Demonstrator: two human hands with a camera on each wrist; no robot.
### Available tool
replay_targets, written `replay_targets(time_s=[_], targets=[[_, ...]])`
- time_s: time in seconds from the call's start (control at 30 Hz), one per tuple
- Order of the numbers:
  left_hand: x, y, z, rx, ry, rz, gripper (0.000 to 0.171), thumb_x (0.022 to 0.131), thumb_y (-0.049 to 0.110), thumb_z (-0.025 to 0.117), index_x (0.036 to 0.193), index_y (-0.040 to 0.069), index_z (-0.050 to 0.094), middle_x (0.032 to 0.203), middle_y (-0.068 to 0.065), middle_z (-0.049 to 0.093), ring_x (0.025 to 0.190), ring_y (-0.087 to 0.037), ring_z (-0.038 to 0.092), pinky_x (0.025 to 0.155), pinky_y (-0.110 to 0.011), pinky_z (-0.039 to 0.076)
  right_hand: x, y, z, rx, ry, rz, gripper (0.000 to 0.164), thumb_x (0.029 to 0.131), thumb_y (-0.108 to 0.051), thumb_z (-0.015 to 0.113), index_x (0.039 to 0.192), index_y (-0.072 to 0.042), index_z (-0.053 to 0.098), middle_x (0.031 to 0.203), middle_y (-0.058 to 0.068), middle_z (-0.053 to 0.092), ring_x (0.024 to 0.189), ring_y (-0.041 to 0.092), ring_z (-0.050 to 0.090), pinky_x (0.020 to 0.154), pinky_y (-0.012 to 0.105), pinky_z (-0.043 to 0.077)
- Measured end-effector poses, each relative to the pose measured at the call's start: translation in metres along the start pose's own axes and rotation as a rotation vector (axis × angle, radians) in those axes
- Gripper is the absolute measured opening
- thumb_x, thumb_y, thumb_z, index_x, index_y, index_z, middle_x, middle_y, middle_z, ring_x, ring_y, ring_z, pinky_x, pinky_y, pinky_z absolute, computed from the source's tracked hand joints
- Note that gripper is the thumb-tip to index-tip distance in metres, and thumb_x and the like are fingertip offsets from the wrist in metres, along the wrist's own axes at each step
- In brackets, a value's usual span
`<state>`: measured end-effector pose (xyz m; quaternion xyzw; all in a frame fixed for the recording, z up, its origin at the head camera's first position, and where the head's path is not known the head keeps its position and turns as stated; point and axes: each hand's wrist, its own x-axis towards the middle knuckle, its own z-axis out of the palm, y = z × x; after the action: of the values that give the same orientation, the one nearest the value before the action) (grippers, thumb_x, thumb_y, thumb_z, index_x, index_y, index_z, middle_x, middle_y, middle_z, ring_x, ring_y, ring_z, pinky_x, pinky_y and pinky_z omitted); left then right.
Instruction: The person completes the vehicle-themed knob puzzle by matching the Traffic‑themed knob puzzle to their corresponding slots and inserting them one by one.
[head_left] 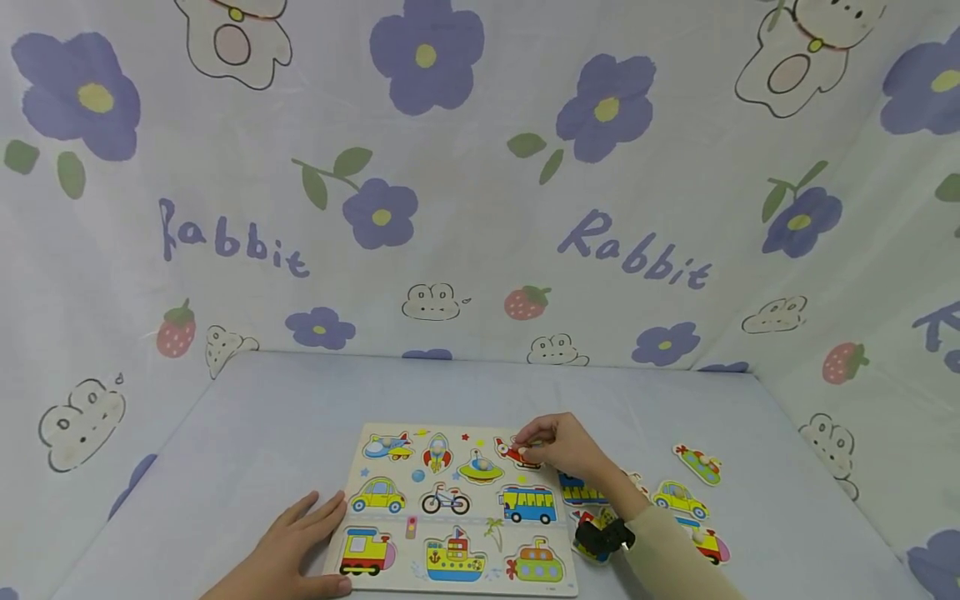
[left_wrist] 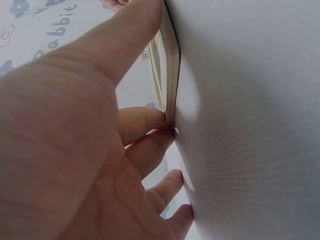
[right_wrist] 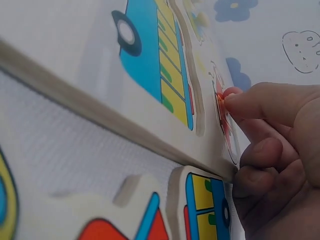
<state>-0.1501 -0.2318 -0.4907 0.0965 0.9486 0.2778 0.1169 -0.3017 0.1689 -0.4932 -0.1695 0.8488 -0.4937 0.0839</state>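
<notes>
A wooden puzzle board [head_left: 450, 458] printed with vehicles lies flat on the table. My right hand [head_left: 568, 450] is over its far right corner, where thumb and forefinger pinch a red helicopter puzzle piece [head_left: 508, 451]. In the right wrist view the helicopter piece [right_wrist: 223, 117] lies at its printed place, and the other fingers curl beside the board's edge. My left hand [head_left: 288, 550] rests at the board's left side with fingers spread and straight. Its thumb lies by the near left corner; in the left wrist view fingertips touch the board's edge [left_wrist: 171, 75].
Right of the board lie loose pieces: a blue bus [head_left: 581, 492], a yellow car [head_left: 679, 498], a green submarine [head_left: 699, 464] and a train [head_left: 707, 543]. Some are partly hidden under the right forearm and its black wrist camera [head_left: 602, 536]. A patterned cloth [head_left: 465, 167] hangs behind the table.
</notes>
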Motion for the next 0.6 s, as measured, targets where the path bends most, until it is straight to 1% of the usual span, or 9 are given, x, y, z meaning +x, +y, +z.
replay_targets(time_s=[0.13,0.2,0.3,0.37,0.47,0.53,0.6], targets=[[0.0004,-0.0009,-0.0004,-0.012,-0.008,0.006,0.105,0.067,0.059,0.082,0.15,0.009,0.042,0.156,-0.004,0.035,0.144,-0.041,0.014,0.104,-0.071,0.022,0.001,0.002,-0.0008,0.032,-0.01,0.009,0.013,0.087,-0.009,0.076,0.099,-0.009,0.073,0.094,0.001,0.073,0.084,0.02,0.068,0.072,0.03,0.053],[0.0004,-0.0012,-0.0003,-0.019,-0.011,0.007,0.105,0.067,0.059,0.082,0.15,0.009,0.042,0.156,-0.004,0.035,0.144,-0.041,0.014,0.105,-0.07,0.022,0.0017,0.0027,-0.0014,0.05,-0.017,0.024,0.013,0.087,-0.01,0.076,0.1,-0.009,0.073,0.093,0.002,0.073,0.081,0.02,0.067,0.065,0.028,0.052],[0.0005,-0.0016,-0.0005,-0.025,-0.015,0.013,0.106,0.067,0.06,0.082,0.15,0.009,0.041,0.156,-0.004,0.034,0.144,-0.041,0.013,0.105,-0.07,0.021,0.0024,0.0028,-0.0022,0.083,-0.02,0.056,0.014,0.086,-0.011,0.077,0.099,-0.008,0.073,0.09,0.005,0.073,0.072,0.018,0.064,0.055,0.025,0.047],[0.0006,-0.002,-0.0007,-0.026,-0.015,0.023,0.106,0.067,0.059,0.082,0.15,0.008,0.041,0.156,-0.004,0.034,0.144,-0.042,0.013,0.105,-0.07,0.021,0.0027,0.0019,-0.0024,0.113,-0.017,0.083,0.014,0.086,-0.01,0.077,0.099,-0.006,0.072,0.088,0.007,0.073,0.064,0.017,0.058,0.049,0.025,0.042],[0.0002,-0.0025,-0.0015,-0.029,-0.015,0.044,0.105,0.068,0.058,0.082,0.15,0.007,0.04,0.156,-0.006,0.034,0.143,-0.043,0.014,0.105,-0.07,0.02,0.0024,-0.0007,-0.0016,0.153,-0.004,0.119,0.016,0.084,-0.008,0.078,0.098,-0.004,0.072,0.087,0.009,0.073,0.056,0.016,0.051,0.047,0.024,0.039],[-0.0001,-0.0025,-0.0019,-0.03,-0.013,0.053,0.105,0.069,0.058,0.082,0.15,0.007,0.04,0.156,-0.007,0.034,0.143,-0.044,0.014,0.105,-0.071,0.021,0.0021,-0.0021,-0.0008,0.166,0.008,0.134,0.016,0.083,-0.008,0.078,0.098,-0.004,0.072,0.088,0.009,0.073,0.056,0.016,0.05,0.047,0.024,0.038],[-0.0005,-0.0019,-0.0021,-0.034,-0.012,0.053,0.105,0.069,0.058,0.082,0.151,0.008,0.04,0.156,-0.007,0.034,0.143,-0.044,0.014,0.105,-0.071,0.021,0.0016,-0.0028,0.0001,0.165,0.022,0.141,0.017,0.082,-0.008,0.079,0.097,-0.004,0.072,0.089,0.008,0.073,0.057,0.016,0.052,0.047,0.024,0.038]])
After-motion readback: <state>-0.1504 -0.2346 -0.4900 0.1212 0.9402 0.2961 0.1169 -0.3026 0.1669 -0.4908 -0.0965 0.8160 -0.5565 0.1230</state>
